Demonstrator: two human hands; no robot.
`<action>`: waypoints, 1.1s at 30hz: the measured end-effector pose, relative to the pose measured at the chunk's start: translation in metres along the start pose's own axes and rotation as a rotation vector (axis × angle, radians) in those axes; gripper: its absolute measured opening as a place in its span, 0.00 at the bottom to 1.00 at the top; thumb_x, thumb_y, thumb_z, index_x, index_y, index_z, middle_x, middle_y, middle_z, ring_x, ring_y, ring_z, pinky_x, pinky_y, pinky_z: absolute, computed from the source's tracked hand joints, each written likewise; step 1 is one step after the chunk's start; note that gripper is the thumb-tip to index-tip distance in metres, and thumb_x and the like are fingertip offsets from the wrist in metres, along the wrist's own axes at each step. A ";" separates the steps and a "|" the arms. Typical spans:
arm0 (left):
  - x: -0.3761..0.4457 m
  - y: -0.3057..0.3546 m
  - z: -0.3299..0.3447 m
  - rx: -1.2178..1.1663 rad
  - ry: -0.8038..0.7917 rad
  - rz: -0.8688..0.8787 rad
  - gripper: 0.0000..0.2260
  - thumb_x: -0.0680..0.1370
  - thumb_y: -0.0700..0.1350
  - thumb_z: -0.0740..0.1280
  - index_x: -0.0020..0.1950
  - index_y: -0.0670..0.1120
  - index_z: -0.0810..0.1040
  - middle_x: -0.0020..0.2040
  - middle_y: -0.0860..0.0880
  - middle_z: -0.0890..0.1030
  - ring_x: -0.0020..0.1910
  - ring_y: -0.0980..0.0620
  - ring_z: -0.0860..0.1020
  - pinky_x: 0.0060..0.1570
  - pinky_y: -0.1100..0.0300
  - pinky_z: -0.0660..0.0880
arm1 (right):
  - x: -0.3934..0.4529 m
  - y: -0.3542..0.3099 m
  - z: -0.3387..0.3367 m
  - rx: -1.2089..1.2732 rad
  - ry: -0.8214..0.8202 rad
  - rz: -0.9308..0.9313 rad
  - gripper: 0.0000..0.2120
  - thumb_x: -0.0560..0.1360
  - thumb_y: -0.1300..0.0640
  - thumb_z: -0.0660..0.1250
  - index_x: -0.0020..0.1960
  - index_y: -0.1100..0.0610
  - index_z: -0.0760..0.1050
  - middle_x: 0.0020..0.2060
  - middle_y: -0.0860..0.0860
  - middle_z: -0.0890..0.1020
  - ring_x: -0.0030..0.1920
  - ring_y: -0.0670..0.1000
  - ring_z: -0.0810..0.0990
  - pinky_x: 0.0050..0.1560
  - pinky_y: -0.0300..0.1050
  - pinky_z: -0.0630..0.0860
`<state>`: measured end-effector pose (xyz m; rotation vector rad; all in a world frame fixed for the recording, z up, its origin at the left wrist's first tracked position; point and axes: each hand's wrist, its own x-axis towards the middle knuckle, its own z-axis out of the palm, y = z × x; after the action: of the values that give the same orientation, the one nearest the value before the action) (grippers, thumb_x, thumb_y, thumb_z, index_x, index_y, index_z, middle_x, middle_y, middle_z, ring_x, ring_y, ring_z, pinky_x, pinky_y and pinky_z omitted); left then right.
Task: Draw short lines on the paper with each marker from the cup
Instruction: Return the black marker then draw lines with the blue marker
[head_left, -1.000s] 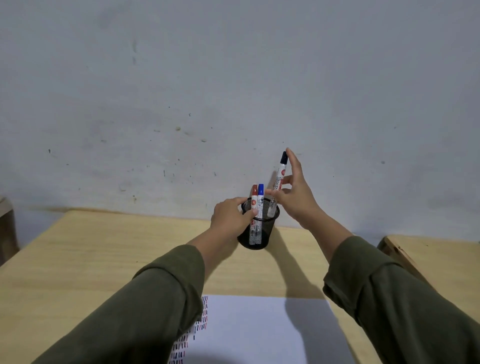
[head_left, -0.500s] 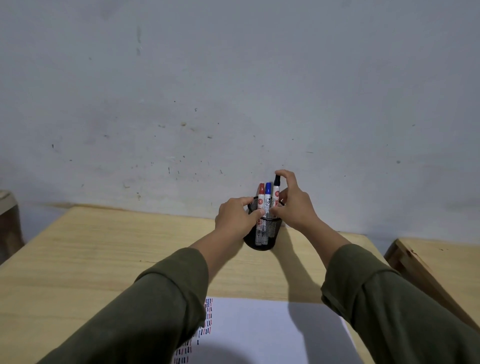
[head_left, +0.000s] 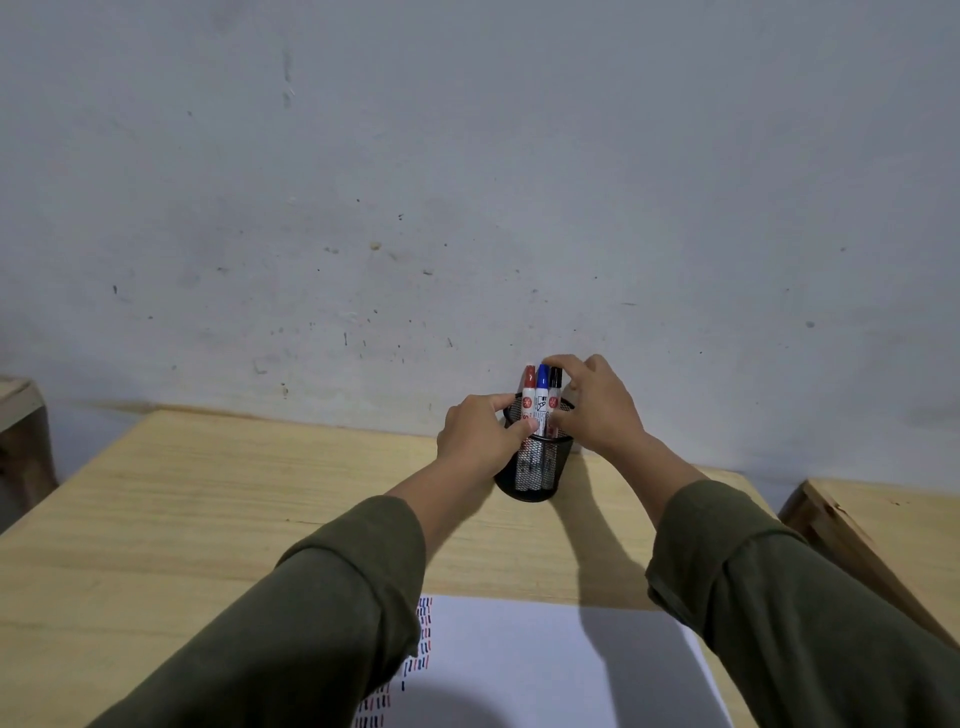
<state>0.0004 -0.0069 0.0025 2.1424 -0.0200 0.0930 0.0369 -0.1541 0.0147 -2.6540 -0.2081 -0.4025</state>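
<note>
A black mesh cup (head_left: 535, 480) stands at the far edge of the wooden table (head_left: 208, 509), against the wall. Three capped markers stand upright in it: red (head_left: 529, 378), blue (head_left: 542, 377) and black (head_left: 555, 379). My left hand (head_left: 478, 441) grips the cup's rim from the left. My right hand (head_left: 597, 410) is at the cup's right side, thumb on the black marker's body and index finger arched over the caps. White paper (head_left: 545, 665) lies near me, with rows of short red, blue and black lines (head_left: 423, 629) along its left edge, partly hidden by my left sleeve.
A grey wall (head_left: 467, 182) rises directly behind the cup. A second wooden surface (head_left: 883, 535) sits to the right across a narrow gap. Another wooden piece (head_left: 21, 415) shows at the left edge. Bare table lies between the cup and the paper.
My right hand has lowered the black marker from above the cup down into it, beside the blue and red ones. My left hand has stayed on the cup.
</note>
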 end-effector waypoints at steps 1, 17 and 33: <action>0.000 0.000 0.000 0.000 0.000 0.000 0.21 0.74 0.52 0.69 0.67 0.52 0.75 0.64 0.48 0.79 0.67 0.48 0.73 0.60 0.57 0.70 | 0.001 0.001 0.000 -0.010 -0.005 0.000 0.28 0.70 0.60 0.69 0.68 0.48 0.68 0.53 0.55 0.71 0.51 0.55 0.75 0.46 0.47 0.75; -0.006 0.003 -0.001 -0.093 0.029 -0.035 0.24 0.73 0.53 0.70 0.68 0.51 0.74 0.68 0.48 0.76 0.70 0.48 0.69 0.64 0.57 0.67 | -0.023 -0.015 -0.009 0.516 0.176 0.077 0.18 0.73 0.64 0.68 0.59 0.52 0.66 0.43 0.54 0.80 0.42 0.50 0.79 0.36 0.32 0.71; -0.068 0.073 -0.060 -0.603 -0.032 0.116 0.13 0.79 0.45 0.63 0.63 0.47 0.77 0.53 0.52 0.81 0.46 0.63 0.77 0.34 0.75 0.72 | -0.090 -0.078 -0.084 0.967 0.046 -0.006 0.15 0.74 0.64 0.68 0.56 0.56 0.65 0.38 0.53 0.84 0.34 0.43 0.82 0.35 0.35 0.76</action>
<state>-0.0746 0.0025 0.0915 1.5390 -0.1705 0.1047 -0.0848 -0.1298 0.0899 -1.6927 -0.3013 -0.2641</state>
